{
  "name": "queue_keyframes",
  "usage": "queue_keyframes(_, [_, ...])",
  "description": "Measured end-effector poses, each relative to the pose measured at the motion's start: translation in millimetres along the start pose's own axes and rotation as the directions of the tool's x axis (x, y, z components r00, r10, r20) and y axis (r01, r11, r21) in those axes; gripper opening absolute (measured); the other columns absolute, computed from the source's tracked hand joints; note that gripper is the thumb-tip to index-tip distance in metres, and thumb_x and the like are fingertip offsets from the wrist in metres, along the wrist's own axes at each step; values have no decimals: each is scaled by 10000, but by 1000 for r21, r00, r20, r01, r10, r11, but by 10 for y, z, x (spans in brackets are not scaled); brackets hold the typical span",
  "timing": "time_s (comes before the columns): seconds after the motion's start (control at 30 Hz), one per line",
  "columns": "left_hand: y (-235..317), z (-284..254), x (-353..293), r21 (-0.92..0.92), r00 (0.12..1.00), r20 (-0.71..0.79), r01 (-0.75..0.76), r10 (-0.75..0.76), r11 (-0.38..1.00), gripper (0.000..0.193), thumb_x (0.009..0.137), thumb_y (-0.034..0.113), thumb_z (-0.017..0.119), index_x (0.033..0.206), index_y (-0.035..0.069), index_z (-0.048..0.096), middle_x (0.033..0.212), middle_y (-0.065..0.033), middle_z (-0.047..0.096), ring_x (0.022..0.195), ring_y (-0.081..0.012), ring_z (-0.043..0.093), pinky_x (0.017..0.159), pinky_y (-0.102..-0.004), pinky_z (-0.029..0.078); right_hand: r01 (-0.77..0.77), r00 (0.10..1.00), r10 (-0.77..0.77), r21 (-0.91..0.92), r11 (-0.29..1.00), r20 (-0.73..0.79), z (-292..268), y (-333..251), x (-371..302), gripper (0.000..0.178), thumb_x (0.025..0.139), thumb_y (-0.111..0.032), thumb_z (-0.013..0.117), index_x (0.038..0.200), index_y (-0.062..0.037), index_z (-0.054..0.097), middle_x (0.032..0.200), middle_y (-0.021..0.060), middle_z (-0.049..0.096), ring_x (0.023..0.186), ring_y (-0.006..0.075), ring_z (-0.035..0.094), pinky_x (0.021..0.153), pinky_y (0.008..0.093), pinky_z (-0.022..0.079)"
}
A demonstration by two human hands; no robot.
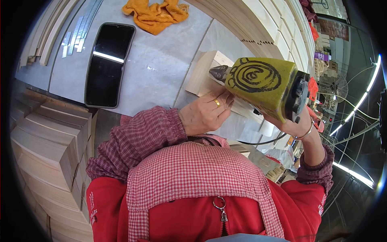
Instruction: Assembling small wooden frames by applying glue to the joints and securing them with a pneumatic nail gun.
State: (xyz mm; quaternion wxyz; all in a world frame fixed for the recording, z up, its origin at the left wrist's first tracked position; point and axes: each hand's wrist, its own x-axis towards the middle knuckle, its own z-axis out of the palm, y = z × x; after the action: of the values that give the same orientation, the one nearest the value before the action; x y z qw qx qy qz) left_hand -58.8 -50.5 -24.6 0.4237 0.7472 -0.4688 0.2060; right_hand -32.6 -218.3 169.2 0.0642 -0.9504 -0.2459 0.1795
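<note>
My right hand grips a yellow-green air nail gun with a black swirl drawn on its top; its handle is mostly hidden. The gun's dark pointed nose lies over a pale wooden piece; I cannot tell whether it touches the wood. At the near end of that piece is my left hand, with a gold ring on one finger. Its fingers are curled and closed against the wood, their tips partly hidden by the gun.
A black phone lies on the grey tabletop, with an orange cloth beyond it. Long wooden strips and stacked boards line the far side. More boards are piled at left. A black hose runs below the gun.
</note>
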Motion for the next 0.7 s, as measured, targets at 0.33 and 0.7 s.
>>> queue_keyframes(0.33, [83, -18, -154, -73, 997, -2, -77, 77, 994, 271, 794, 58, 524, 1024, -75, 579, 1075, -201, 607, 1032, -270, 587, 1007, -372, 428, -7, 999, 6, 19, 1000, 43, 47, -15, -230, 286, 614, -152, 677, 878, -54, 625, 919, 90, 627, 749, 282, 564, 687, 362, 450])
queue_keyframes(0.7, [104, 49, -263, -57, 996, 31, -85, 87, 995, 303, 775, 44, 521, 1050, -70, 579, 1041, -161, 606, 1033, -229, 581, 1027, -361, 414, -23, 999, 15, 179, 984, 44, 104, -65, -311, 364, 611, -234, 677, 927, -64, 619, 985, 73, 620, 817, 293, 555, 783, 393, 424])
